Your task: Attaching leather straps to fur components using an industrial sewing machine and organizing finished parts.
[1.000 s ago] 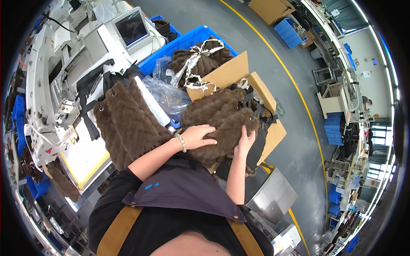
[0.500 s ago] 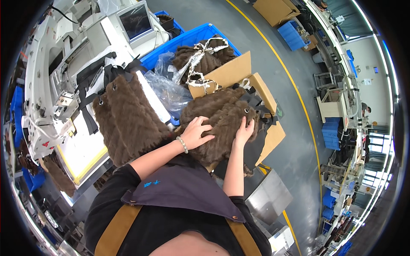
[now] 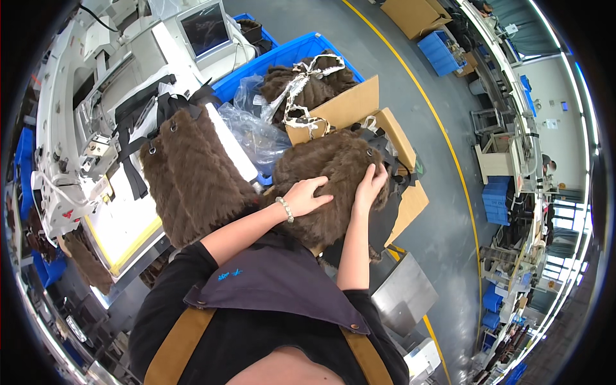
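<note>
A brown fur panel (image 3: 314,163) with a small metal eyelet near its far right corner lies over an open cardboard box (image 3: 350,106) in front of me. On the panel's middle rests my left hand (image 3: 310,197), fingers spread, a beaded bracelet at its wrist. My right hand (image 3: 369,187) is closed on the panel's right edge, below the eyelet; the fingertips are partly sunk in the fur. Black straps show beside that edge. To the left, a similar fur panel (image 3: 192,176) with two eyelets and black straps lies on the machine table.
A white sewing machine (image 3: 96,154) with a screen (image 3: 204,29) stands at the left. Behind the box, a blue bin (image 3: 308,46) holds more brown fur and clear plastic (image 3: 253,131). A metal plate (image 3: 404,295) is at the near right. A yellow floor line (image 3: 420,93) runs beyond.
The panel's far edge and eyelet have shifted away from me, and its surface looks flatter. My left hand has slid right; my right hand has moved slightly farther out.
</note>
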A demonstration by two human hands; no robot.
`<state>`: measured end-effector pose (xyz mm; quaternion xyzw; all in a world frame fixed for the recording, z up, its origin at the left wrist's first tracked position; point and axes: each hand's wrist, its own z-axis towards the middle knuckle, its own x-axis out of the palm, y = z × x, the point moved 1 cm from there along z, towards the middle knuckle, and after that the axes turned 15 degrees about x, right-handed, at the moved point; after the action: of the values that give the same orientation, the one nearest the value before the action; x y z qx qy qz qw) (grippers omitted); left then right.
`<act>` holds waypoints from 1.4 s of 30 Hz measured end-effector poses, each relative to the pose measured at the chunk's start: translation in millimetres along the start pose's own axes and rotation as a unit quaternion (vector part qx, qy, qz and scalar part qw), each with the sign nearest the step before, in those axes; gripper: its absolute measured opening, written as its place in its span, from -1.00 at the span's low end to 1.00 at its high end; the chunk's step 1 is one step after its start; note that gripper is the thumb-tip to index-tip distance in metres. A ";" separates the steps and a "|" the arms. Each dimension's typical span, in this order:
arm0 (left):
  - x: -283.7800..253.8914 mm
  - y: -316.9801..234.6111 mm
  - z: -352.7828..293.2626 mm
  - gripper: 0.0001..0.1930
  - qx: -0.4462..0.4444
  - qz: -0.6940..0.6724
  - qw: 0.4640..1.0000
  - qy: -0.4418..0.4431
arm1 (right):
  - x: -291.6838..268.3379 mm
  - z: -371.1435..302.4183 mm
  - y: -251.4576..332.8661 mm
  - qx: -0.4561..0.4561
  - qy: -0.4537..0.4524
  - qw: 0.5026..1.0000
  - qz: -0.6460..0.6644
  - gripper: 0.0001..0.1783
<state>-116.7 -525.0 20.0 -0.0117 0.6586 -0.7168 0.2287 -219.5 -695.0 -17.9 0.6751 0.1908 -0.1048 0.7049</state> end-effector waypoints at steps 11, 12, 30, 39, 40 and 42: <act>-35.4 -29.3 -16.4 -0.72 0.081 -0.183 0.980 -0.002 | -53.2 -73.8 32.4 0.414 0.361 0.767 0.332 -0.02; -37.1 -34.6 -20.7 -0.72 0.086 -0.180 0.980 0.011 | -46.7 -68.1 42.5 0.427 0.352 0.746 0.370 -0.03; -139.6 -48.0 -183.1 -0.36 -0.041 0.065 0.856 -0.510 | 241.7 -190.1 204.7 -0.031 0.696 0.686 0.210 -0.53; -154.8 24.9 -207.5 -0.31 -0.136 0.192 0.870 -0.433 | 248.0 -190.5 147.5 -0.163 0.483 0.858 -0.067 -0.36; -155.0 26.1 -205.4 -0.31 -0.136 0.191 0.871 -0.432 | 239.7 -187.3 147.4 -0.155 0.477 0.865 -0.023 -0.40; -155.7 27.9 -199.8 -0.29 -0.111 0.066 0.866 -0.484 | 217.6 -181.4 143.1 -0.140 0.483 0.864 0.002 -0.49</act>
<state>-32.1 -284.7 11.4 -0.3388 0.5396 -0.5269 0.5625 12.3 -481.7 20.4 0.5354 0.5189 0.2638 0.6120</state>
